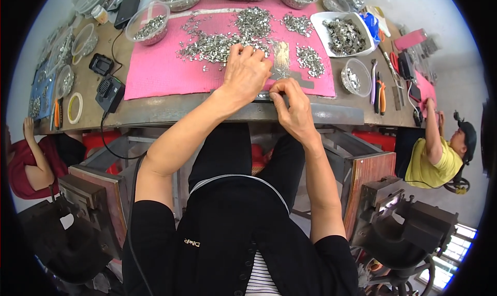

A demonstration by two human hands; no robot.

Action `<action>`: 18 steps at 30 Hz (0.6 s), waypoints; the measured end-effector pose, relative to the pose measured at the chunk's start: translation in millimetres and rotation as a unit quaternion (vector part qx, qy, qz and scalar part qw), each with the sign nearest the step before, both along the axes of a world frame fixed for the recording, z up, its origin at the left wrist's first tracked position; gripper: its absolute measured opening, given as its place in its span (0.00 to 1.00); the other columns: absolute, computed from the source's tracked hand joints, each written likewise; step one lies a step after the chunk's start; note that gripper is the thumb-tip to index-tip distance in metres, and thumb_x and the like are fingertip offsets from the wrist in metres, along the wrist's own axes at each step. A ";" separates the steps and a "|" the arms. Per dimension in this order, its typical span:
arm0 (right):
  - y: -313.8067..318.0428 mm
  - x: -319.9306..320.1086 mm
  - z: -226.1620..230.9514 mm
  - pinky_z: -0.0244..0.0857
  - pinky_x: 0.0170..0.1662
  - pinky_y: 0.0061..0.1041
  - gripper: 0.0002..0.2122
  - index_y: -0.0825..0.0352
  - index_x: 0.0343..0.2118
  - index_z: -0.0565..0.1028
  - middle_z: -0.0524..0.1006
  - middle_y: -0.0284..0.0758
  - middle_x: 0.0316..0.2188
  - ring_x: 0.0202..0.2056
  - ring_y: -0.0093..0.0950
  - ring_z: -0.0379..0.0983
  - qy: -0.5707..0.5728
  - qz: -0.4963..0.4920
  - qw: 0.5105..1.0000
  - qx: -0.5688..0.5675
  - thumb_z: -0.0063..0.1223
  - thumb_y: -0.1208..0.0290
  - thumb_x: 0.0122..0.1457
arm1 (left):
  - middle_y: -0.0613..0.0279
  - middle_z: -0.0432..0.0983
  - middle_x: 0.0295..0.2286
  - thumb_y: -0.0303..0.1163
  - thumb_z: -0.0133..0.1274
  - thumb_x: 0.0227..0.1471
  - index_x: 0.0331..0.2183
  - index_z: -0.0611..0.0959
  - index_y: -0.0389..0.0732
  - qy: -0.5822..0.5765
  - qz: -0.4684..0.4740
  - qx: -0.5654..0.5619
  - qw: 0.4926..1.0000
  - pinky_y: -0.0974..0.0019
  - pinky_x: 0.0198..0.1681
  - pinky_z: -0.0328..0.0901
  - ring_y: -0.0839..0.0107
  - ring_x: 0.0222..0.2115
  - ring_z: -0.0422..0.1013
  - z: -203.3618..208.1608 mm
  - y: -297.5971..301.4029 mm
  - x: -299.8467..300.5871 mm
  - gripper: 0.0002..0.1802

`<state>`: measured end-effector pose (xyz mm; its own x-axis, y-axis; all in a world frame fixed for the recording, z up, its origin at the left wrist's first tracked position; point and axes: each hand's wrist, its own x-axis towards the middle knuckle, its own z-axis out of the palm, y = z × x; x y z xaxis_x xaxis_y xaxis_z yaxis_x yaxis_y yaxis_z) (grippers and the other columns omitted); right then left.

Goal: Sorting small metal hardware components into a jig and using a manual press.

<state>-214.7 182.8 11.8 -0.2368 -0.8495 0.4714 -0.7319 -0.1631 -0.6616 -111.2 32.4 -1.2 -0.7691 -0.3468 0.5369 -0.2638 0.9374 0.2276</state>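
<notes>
Over the near edge of a heap of small shiny metal pieces (217, 48), my left hand (244, 70) is bent down with its fingers curled together. Whatever lies between its fingertips is hidden. Just right of it, my right hand (294, 107) is closed, thumb and forefinger at the end of a narrow dark metal strip (263, 96) by the table's front edge. Small bright bits show on that strip; what the right fingertips pinch is too small to make out. Thin pin-like pieces (281, 58) lie in a bundle beyond the hands on the pink mat (155, 70).
Clear plastic tubs (166, 13) of metal parts line the back. A white tray (371, 24) of parts stands right, beside a round tub (368, 78) and orange-handled pliers (383, 102). A black device (110, 91) with a cable sits left. Co-workers (440, 151) sit at both sides.
</notes>
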 end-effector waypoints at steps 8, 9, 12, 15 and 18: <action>-0.7 4.5 -0.9 0.66 0.42 0.35 0.06 0.71 0.34 0.71 0.75 0.41 0.34 0.37 0.40 0.72 0.052 -0.011 0.999 0.005 0.56 0.85 0.56 | 0.62 0.77 0.31 0.31 0.62 0.49 0.32 0.85 0.48 -0.006 -0.071 0.068 0.995 0.46 0.54 0.55 0.60 0.41 0.71 -2.2 -12.8 2.6 0.04; -0.9 4.6 -1.4 0.66 0.42 0.36 0.07 0.71 0.34 0.71 0.75 0.41 0.34 0.37 0.41 0.72 0.066 -0.013 0.998 0.007 0.56 0.85 0.56 | 0.62 0.77 0.31 0.31 0.62 0.49 0.32 0.85 0.48 -0.007 -0.071 0.068 0.995 0.46 0.54 0.55 0.60 0.41 0.71 -0.8 -13.6 2.9 0.04; -1.7 4.4 -2.6 0.65 0.42 0.36 0.07 0.70 0.34 0.71 0.75 0.41 0.34 0.37 0.41 0.72 0.082 -0.014 0.997 0.004 0.57 0.85 0.55 | 0.66 0.75 0.31 0.33 0.63 0.51 0.33 0.84 0.47 -0.034 -0.072 0.062 0.995 0.48 0.55 0.54 0.63 0.40 0.70 3.4 -16.7 3.3 0.05; -2.2 7.1 0.8 0.63 0.42 0.35 0.08 0.69 0.35 0.72 0.75 0.39 0.33 0.37 0.39 0.72 0.145 -0.025 0.989 0.009 0.59 0.83 0.54 | 0.65 0.75 0.32 0.32 0.62 0.51 0.33 0.84 0.46 -0.050 -0.086 0.094 0.991 0.47 0.55 0.53 0.63 0.40 0.70 6.1 -22.2 2.5 0.05; -3.6 11.7 3.7 0.62 0.43 0.35 0.08 0.68 0.35 0.73 0.75 0.37 0.33 0.37 0.38 0.72 0.234 -0.035 0.971 -0.016 0.60 0.82 0.53 | 0.64 0.76 0.32 0.31 0.62 0.51 0.33 0.83 0.46 -0.055 -0.103 0.105 0.988 0.48 0.56 0.53 0.62 0.41 0.70 10.0 -28.1 1.0 0.05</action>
<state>-203.0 179.1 15.5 -0.0462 -0.8225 0.5668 -0.9615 -0.1173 -0.2486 -110.1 4.3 8.8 -0.8843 -0.2723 0.3793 -0.1071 0.9090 0.4027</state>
